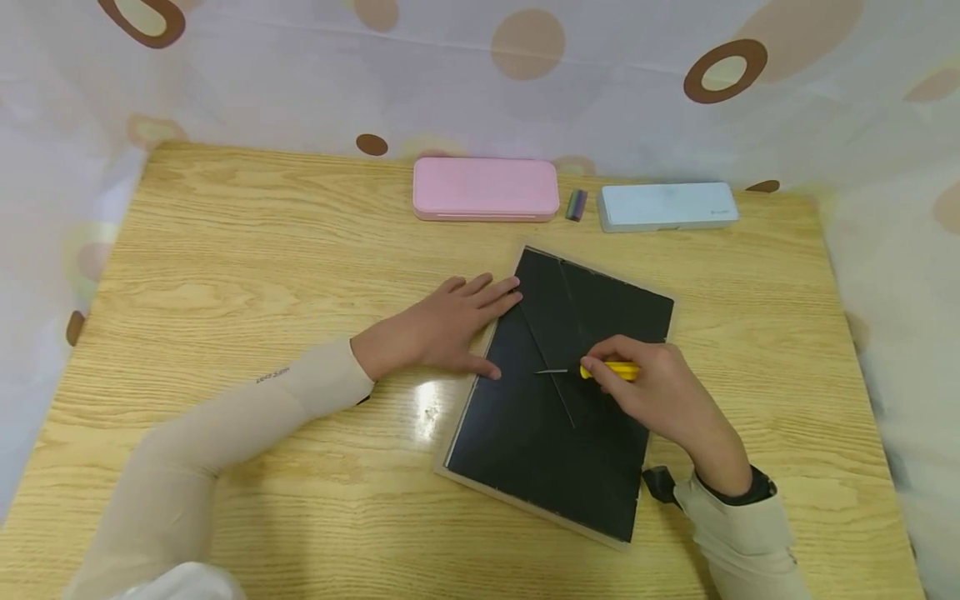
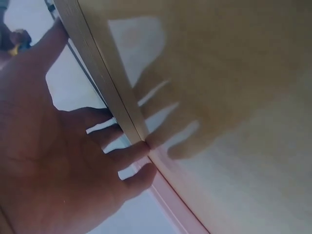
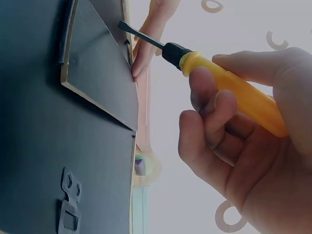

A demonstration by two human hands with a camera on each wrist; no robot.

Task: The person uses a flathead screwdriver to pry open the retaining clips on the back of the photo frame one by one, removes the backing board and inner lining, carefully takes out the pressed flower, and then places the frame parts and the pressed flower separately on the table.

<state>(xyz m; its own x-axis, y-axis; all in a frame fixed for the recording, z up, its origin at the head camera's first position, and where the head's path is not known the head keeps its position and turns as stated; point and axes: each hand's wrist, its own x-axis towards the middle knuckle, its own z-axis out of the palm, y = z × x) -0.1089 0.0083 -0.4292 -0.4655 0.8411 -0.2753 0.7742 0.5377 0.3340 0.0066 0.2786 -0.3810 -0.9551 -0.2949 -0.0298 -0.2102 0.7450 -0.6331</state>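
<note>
Over the black, pale-edged frame (image 1: 540,467), the right fingers (image 3: 192,141) pinch a yellow screwdriver (image 3: 239,90); at the frame's left edge, the left fingers (image 1: 493,294) are spread.

No text legible in any view, small dark lettering (image 1: 272,375) on left sleeve (image 1: 247,417), between eight and nine o'clock in head view, too small to read, tiny mark (image 1: 720,212) at pale blue case's (image 1: 663,204) three-o'clock end, likewise unreadable

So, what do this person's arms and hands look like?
The left sleeve is beige, with dark lettering too small to read. The right sleeve, also beige, ends at a black wristband, with a black piece beside it. The left hand and right hand wear no gloves.
</note>
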